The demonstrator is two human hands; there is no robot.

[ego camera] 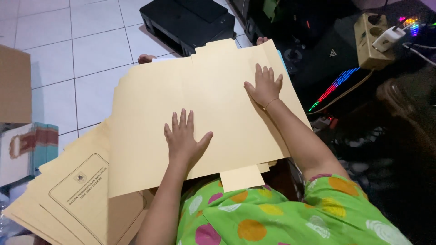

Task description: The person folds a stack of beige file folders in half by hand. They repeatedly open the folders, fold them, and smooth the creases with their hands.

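A large tan paper folder (218, 109) lies unfolded across my lap, with small tabs sticking out at its near and far edges. My left hand (184, 138) rests flat on its lower middle, fingers spread. My right hand (264, 86) presses flat on the upper right part, a thin bracelet at the wrist. Neither hand grips anything. Toes (146, 58) show past the folder's far edge.
A fanned stack of tan folders (79, 199) with a printed frame lies on the white tiled floor at my left. A black printer (188, 22) sits ahead. To the right are a keyboard with coloured lights (336, 86), a power strip (370, 41) and a brown box (13, 84).
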